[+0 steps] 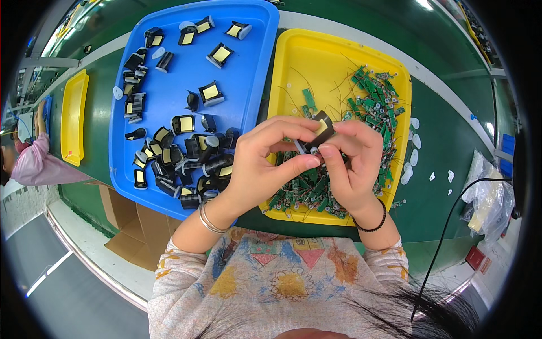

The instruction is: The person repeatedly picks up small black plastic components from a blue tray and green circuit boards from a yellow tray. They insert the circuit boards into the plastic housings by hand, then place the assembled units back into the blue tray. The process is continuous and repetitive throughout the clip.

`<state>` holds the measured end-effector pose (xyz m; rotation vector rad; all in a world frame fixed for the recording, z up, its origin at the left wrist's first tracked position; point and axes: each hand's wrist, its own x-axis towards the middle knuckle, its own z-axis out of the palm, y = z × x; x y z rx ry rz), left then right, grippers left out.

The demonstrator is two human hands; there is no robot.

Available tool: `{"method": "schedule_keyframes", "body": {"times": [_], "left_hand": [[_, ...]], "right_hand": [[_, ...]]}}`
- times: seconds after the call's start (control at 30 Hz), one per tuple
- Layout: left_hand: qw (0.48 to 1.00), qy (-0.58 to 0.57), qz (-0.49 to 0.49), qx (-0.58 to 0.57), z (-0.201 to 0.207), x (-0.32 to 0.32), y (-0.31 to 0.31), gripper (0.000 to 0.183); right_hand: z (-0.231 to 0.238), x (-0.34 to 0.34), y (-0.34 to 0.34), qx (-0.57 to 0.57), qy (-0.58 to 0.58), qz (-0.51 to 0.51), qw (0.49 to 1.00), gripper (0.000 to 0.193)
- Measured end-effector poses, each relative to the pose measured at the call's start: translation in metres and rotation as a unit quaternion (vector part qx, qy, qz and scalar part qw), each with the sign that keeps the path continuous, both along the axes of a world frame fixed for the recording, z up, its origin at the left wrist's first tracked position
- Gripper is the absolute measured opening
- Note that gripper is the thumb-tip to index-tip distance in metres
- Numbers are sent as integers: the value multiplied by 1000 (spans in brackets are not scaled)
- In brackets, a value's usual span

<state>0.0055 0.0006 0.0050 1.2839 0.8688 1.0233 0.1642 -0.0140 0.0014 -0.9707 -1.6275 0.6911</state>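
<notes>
Over the yellow tray (pixel 299 65) I hold a small black plastic housing (pixel 323 131) with a pale yellow pad. My left hand (pixel 268 158) pinches it from the left between thumb and fingers. From the other side, the thumb and fingers of my right hand (pixel 357 155) grip its right edge. A grey oval piece (pixel 300 146) shows at the housing's lower left; whether it is fastened there I cannot tell. Beneath my hands lie many green circuit boards (pixel 374 93) with thin dark wires.
To the left, a blue tray (pixel 180 65) contains several similar black housings (pixel 165 155). Pale oval pieces (pixel 415 140) and clear plastic bags (pixel 490 198) lie at the right. A black cable (pixel 446 231) hangs there. Another yellow tray (pixel 73 118) and a co-worker's pink sleeve (pixel 45 158) appear far left.
</notes>
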Motion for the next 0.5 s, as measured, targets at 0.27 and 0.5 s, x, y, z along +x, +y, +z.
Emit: {"method": "schedule_keyframes", "body": {"times": [0.27,0.5], "left_hand": [[1000,3,5,11,0,0,-1,23],[1000,12,9,21,0,-1,-1,19]], "right_hand": [[0,-2,0,18,-3,-16,1000,31],[-5,-4,0,6,4,-10,1000,31]]}}
